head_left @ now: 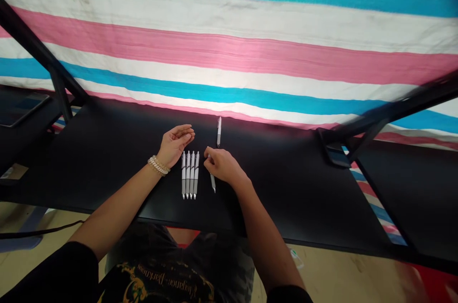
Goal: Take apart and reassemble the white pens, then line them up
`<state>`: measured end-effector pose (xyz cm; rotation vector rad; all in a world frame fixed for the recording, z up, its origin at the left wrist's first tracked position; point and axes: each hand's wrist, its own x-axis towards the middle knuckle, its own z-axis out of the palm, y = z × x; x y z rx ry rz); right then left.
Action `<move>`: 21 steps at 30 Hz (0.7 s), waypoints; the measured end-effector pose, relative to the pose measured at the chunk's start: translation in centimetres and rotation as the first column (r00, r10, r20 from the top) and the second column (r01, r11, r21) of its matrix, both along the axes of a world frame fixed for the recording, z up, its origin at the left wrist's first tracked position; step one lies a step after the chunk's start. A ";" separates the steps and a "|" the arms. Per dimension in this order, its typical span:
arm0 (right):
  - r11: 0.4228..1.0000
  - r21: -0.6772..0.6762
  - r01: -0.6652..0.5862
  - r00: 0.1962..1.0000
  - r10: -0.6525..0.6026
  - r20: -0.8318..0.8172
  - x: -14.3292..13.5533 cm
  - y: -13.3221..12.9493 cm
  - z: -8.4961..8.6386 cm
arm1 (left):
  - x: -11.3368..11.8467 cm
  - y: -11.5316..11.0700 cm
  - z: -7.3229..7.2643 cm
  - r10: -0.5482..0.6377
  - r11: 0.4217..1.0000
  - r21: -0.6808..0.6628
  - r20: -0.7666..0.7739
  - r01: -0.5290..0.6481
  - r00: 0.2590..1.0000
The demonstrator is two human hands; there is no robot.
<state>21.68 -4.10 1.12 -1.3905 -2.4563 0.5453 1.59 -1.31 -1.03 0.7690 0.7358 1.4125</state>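
Several white-and-grey click pens (188, 176) lie side by side in a neat row on the black table (282, 183), tips toward me. My left hand (176, 143) hovers just above the upper end of this row, fingers stretched out and thumb close beneath them, holding nothing that I can see. To the right of the row, my right hand (222, 163) is closed around another pen (213, 182); its grey lower part and tip show below the fingers, and its upper part is mostly hidden. One more pen (219, 131) lies by itself farther back, near the table's rear edge.
A striped cloth (229, 50) hangs behind the table. Black slanted frame bars (60, 88) stand at left and right. A dark phone-like device (23, 108) lies on the far left surface, with a brown piece (14, 173) nearer. Another dark object (336, 154) is beside the right bar.
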 end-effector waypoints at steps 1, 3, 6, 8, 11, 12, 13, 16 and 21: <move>1.000 -0.007 0.008 0.999 -0.008 -0.041 0.0 0.0 0.0 | 0.0 0.0 0.0 -0.003 1.000 0.004 -0.005 0.003 1.000; 0.999 -0.037 0.019 0.986 -0.025 -0.167 0.0 0.0 0.1 | 0.1 -0.2 0.2 -0.014 1.000 0.022 -0.012 0.014 1.000; 0.994 -0.106 0.016 0.912 -0.057 -0.407 -0.4 -0.3 0.1 | 0.3 -0.4 0.5 -0.035 0.998 0.055 -0.052 0.038 0.998; 0.990 -0.140 0.010 0.841 -0.084 -0.534 -0.9 -0.5 0.0 | 0.5 -0.7 0.8 -0.055 0.995 0.082 -0.111 0.064 0.992; 0.986 -0.166 -0.009 0.743 -0.104 -0.661 -1.7 -0.7 -0.3 | 0.7 -1.1 1.1 -0.130 0.983 0.103 -0.211 0.154 0.969; 0.984 -0.176 -0.024 0.717 -0.105 -0.689 -1.9 -0.7 -0.4 | 0.7 -1.2 1.1 -0.164 0.976 0.097 -0.249 0.193 0.954; 0.982 -0.187 -0.042 0.693 -0.106 -0.713 -2.2 -0.8 -0.5 | 0.7 -1.3 1.2 -0.199 0.968 0.087 -0.292 0.233 0.935; 0.969 -0.233 -0.087 0.613 -0.132 -0.779 -2.7 -0.8 -0.9 | 0.6 -1.6 1.2 -0.276 0.939 0.079 -0.413 0.336 0.868; 0.956 -0.292 -0.039 0.482 -0.238 -0.843 -3.2 -0.8 -1.1 | 0.7 -1.6 1.3 -0.253 0.948 0.102 -0.337 0.302 0.907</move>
